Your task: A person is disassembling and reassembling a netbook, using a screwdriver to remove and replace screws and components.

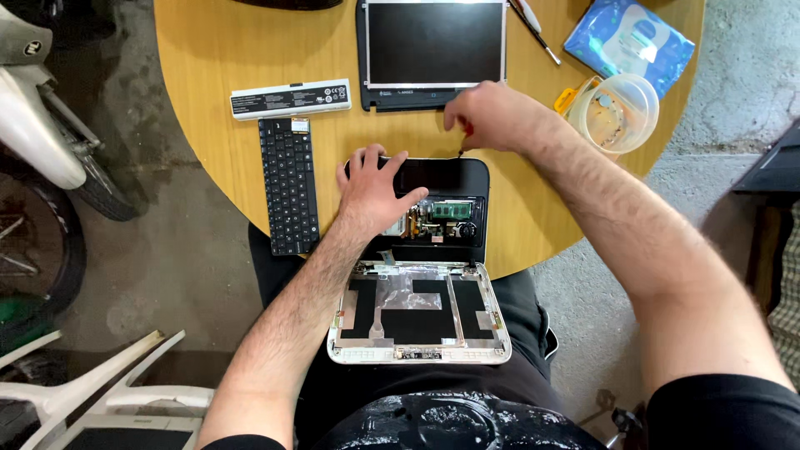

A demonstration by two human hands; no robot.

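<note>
Left hand (372, 193) flat, fingers spread, pressing on the laptop base (433, 200) at its left side, grasping nothing. Right hand (492, 115) clenched around a screwdriver (463, 140), red handle just showing under the fingers, tip down at the base's far edge.

Base is black, lid off, board (440, 218) exposed in its near half; it sits at the near rim of the round wooden table (208, 50).

Relative to the base:
- near side, on the person's lap: white cover (418, 315), inner face up, touching the base's near edge.
- left: black keyboard (288, 185), lying lengthwise, just beside the left hand.
- far left: white battery (290, 99), just past the keyboard's far end.
- far side: screen panel (433, 52), dark, flat on the table.
- far right: clear plastic tub (615, 110); beyond it a blue packet (629, 42).
</note>
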